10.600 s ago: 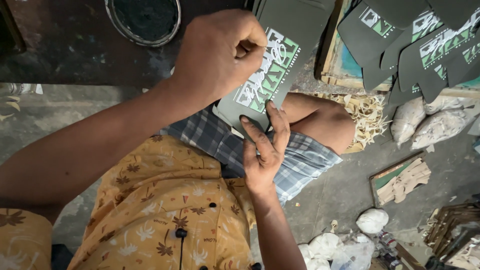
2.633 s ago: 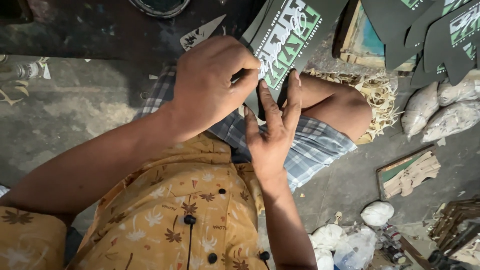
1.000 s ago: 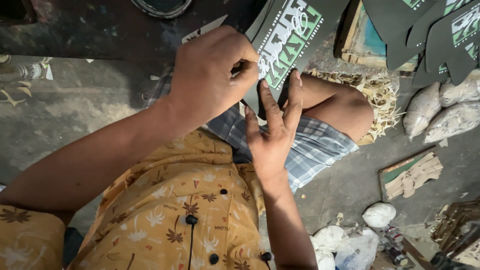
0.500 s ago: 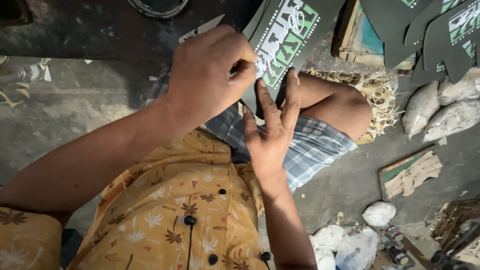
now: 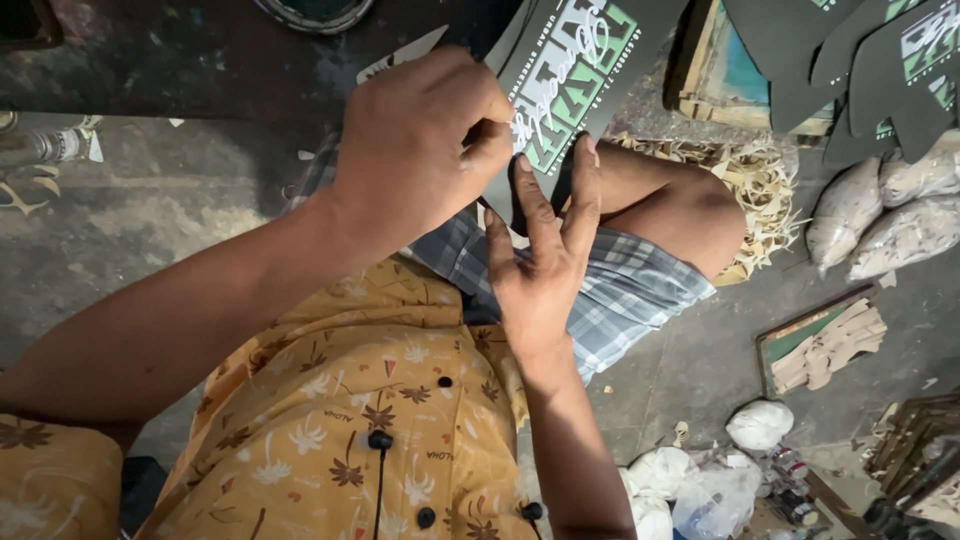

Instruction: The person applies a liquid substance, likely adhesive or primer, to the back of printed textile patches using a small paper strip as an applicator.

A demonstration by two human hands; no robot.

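Observation:
A dark printed sheet (image 5: 585, 60) with green and white graphics stands tilted over my bent knee (image 5: 690, 205). My left hand (image 5: 415, 145) is closed at the sheet's left edge, thumb and forefinger pinched on it. Just below, my right hand (image 5: 540, 275) props the sheet's lower edge, fingers spread and pointing up against its face. What the pinching fingertips hold besides the edge is hidden. I wear an orange flowered shirt (image 5: 340, 400) and checked shorts (image 5: 620, 290).
More dark printed cut pieces (image 5: 880, 60) lie on a wooden tray (image 5: 700, 90) at the upper right. Pale shavings (image 5: 760, 190) and white filled bags (image 5: 880, 210) sit right of my knee. A frame with beige offcuts (image 5: 825, 345), plastic bags (image 5: 700, 480) and a round basin (image 5: 315, 10) stand around on the stained floor.
Since the oldest frame the sheet has risen and tilted toward the top of the view. In the last second both hands have kept their hold, with only small finger shifts.

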